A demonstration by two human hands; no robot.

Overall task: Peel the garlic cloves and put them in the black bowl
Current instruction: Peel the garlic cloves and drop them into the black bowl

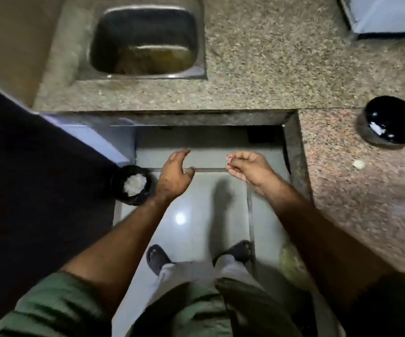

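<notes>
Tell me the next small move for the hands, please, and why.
Probably carry the right hand over to the glossy black bowl on the speckled granite counter: its fingers look pinched, though any clove is too small to see.

Right hand [247,167]: curled fingers hide whatever they pinch. White fragment [358,164] on table [269,57] too small to identify. Sink [145,42] contents blurred, murky.

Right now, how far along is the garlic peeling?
Hard to call. The glossy black bowl on the speckled granite counter holds something pale, unclear what. Left hand is open and empty; right hand pinches something tiny. A small pale garlic clove waits on the counter.
</notes>
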